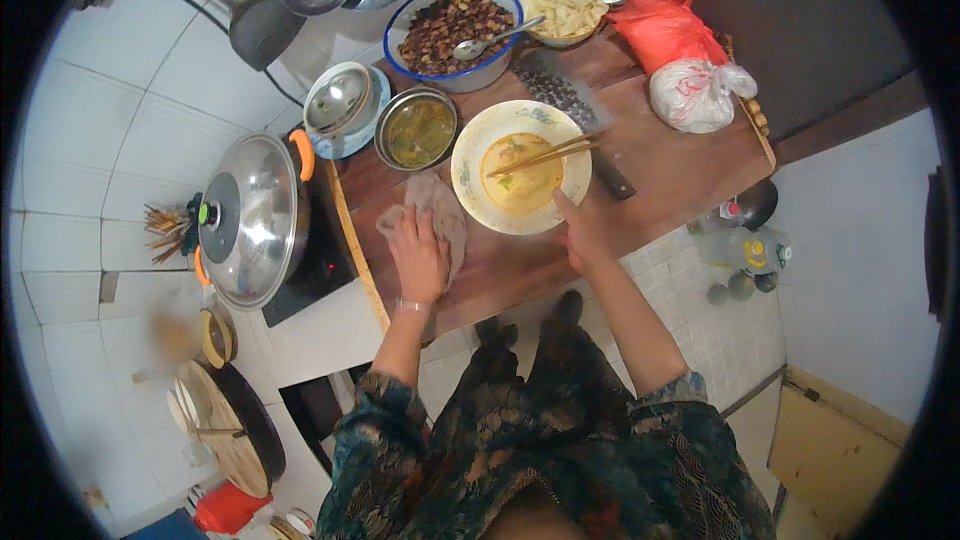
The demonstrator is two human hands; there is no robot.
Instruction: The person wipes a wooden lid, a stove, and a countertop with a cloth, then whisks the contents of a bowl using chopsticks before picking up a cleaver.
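Note:
My right hand (pixel 583 231) grips the near rim of a wide pale bowl (pixel 480 214) that holds yellowish liquid food. A pair of wooden chopsticks (pixel 551 155) leans in it, their ends over the right rim. Flat on a crumpled pale cloth (pixel 436 199) lies my left hand (pixel 420 255), on the wooden table (pixel 510 270). Just behind the cloth is a metal bowl (pixel 416 129) of greenish liquid. A cleaver (pixel 615 178) lies beyond the pale bowl, partly hidden by it, its blade side dotted with dark bits.
A blue-rimmed basin (pixel 480 82) of diced food holds a spoon (pixel 487 43). Behind stand a bowl of pale pieces (pixel 562 11) and red plastic bags (pixel 667 22). Left, a lidded wok (pixel 251 217) sits on a black cooktop (pixel 315 285). Bottles (pixel 750 247) stand on the floor at right.

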